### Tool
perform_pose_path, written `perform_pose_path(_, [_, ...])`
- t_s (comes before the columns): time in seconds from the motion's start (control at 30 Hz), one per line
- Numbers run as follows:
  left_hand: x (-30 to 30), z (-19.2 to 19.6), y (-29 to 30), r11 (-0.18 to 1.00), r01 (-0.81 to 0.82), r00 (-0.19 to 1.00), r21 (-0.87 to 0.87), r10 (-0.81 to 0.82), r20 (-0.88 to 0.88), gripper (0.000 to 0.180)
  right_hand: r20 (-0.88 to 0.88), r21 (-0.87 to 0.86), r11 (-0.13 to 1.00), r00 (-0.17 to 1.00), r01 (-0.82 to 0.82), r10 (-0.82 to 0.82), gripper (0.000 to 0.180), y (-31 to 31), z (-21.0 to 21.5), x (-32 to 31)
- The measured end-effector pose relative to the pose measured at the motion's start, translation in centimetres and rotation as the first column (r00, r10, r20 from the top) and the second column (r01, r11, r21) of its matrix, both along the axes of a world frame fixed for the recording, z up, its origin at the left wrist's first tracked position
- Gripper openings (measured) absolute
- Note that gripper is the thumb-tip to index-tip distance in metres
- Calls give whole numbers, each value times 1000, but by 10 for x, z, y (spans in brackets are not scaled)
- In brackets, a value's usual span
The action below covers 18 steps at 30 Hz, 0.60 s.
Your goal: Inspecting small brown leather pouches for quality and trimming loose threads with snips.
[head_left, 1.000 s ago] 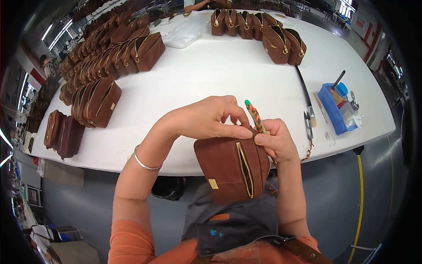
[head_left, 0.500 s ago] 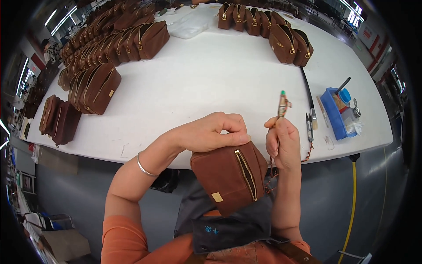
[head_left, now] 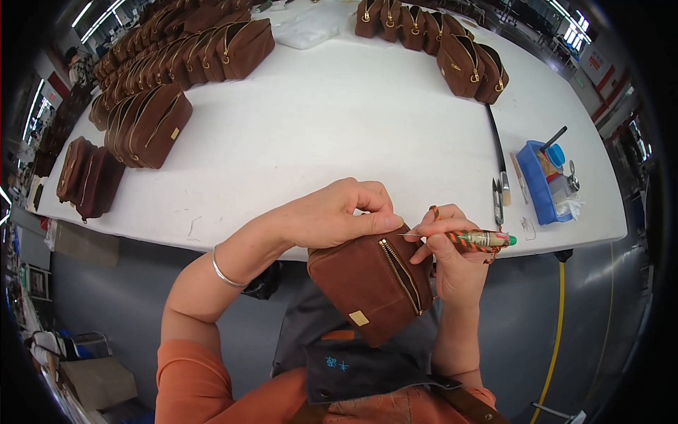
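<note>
Pouch, brown and zippered, tilts before the person's dark apron, by the near edge of the white table. From the head view, I see the left hand pinching its top edge; the right hand clasps a green-ended tool, its thin point near that edge. Contact, I can't tell.

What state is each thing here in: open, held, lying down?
Boxy brown leathery bag: held, front zip parted.
Left hand: pinching the bag's far edge.
Pointed green-ended tool with orange cord: held, thin tip toward the bag.
Right hand: gripping that tool.
Two brown zippered bags, far right: standing, zips open.
Blue rectangular plastic bin: open-topped, holding supplies.
Long black-handled brush: lying flat.
</note>
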<state>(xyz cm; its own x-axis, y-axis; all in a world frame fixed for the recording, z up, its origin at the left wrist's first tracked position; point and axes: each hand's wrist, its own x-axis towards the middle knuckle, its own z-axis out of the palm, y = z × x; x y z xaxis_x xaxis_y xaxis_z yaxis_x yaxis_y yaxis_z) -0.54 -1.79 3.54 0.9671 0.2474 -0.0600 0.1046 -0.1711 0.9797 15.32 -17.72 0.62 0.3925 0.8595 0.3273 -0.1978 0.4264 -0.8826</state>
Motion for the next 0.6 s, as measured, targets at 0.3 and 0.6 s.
perform_pose_path(0.3, [-1, 1, -3, 1000, 2, 1000, 27, -1, -31, 33, 69, -100, 992, 995, 79, -72, 11, -3, 8, -12])
perform_pose_path(0.6, [0, -4, -2, 1000, 12, 999, 9, -12, -33, 33, 74, -86, 992, 994, 92, -86, 13, -3, 5, -14])
